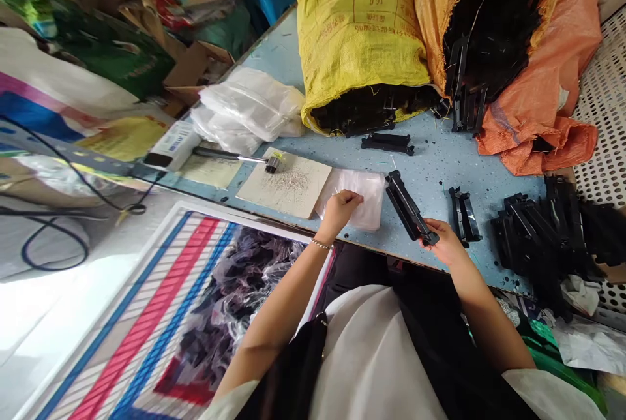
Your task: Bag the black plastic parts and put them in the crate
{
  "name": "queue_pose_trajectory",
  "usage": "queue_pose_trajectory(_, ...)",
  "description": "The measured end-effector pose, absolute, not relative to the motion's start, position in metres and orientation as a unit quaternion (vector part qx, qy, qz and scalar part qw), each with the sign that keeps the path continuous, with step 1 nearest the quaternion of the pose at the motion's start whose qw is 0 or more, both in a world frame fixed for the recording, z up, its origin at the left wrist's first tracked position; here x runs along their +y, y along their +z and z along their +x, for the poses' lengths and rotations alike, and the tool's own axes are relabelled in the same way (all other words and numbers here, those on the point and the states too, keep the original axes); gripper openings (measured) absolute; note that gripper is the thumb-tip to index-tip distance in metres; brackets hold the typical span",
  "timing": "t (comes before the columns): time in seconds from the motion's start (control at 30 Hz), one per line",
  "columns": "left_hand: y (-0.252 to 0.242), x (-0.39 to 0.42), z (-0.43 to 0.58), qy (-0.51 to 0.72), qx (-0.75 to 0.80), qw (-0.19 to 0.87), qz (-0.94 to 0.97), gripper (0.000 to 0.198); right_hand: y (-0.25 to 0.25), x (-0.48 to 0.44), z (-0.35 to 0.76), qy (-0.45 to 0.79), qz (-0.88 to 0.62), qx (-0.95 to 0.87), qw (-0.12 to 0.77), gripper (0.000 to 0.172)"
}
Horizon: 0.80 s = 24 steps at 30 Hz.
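My left hand (341,210) rests on a stack of clear plastic bags (369,201), its fingers pinched together at the bags' surface. In my right hand (443,240) is a long black plastic part (408,208), gripped at its lower end and tilted above the blue tabletop. Just right of that hand lies another black part (464,214). A further one (388,143) sits behind, near the mouth of the yellow sack. Left of the bags, a hammer (259,160) lies with its head on a beige board (288,182) covered in small specks.
Yellow (362,22) and orange (430,9) sacks of black parts stand at the back. A pile of black parts (533,231) is at the right. White plastic bags (254,104) lie back left. Below the table's left edge, a striped bag (161,296) holds wrapped pieces.
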State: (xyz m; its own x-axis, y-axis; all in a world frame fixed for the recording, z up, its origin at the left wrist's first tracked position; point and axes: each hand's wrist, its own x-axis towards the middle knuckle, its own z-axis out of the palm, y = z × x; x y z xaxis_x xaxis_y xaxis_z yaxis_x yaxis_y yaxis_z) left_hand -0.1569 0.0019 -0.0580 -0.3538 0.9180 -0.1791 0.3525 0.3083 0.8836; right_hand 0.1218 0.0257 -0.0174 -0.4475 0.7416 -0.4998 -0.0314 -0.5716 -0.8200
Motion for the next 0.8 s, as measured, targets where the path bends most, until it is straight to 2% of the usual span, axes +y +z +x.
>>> queue_pose_trajectory(0.17, -0.065, 0.003, -0.160, 0.457, 0.707, 0.325, 0.431, 0.012, -0.024, 0.020, 0.116, 0.794, -0.437, -0.341, 0.249, 0.032)
queue_pose_trajectory(0.33, -0.064, 0.000, -0.154, 0.456, 0.722, 0.309, 0.418, 0.007, -0.031, 0.013, 0.110, 0.839, -0.405, -0.279, 0.235, 0.027)
queue_pose_trajectory(0.47, -0.060, -0.005, -0.153, 0.424, 0.711, 0.238, 0.508, 0.019, -0.048, 0.008, 0.099, 0.909, -0.344, -0.182, 0.150, 0.026)
queue_pose_trajectory(0.57, -0.061, -0.009, -0.157, 0.365, 0.699, 0.198, 0.582, 0.034, -0.058, 0.006, 0.095, 0.925, -0.315, -0.148, 0.153, 0.022)
queue_pose_trajectory(0.7, -0.067, -0.008, -0.162, 0.372, 0.686, 0.255, 0.571, 0.039, -0.061, 0.000, 0.092, 0.949, -0.262, -0.105, 0.139, 0.023)
queue_pose_trajectory(0.8, -0.069, -0.005, -0.166, 0.378, 0.686, 0.271, 0.560, 0.050, -0.063, -0.003, 0.085, 0.959, -0.247, -0.064, 0.125, 0.019)
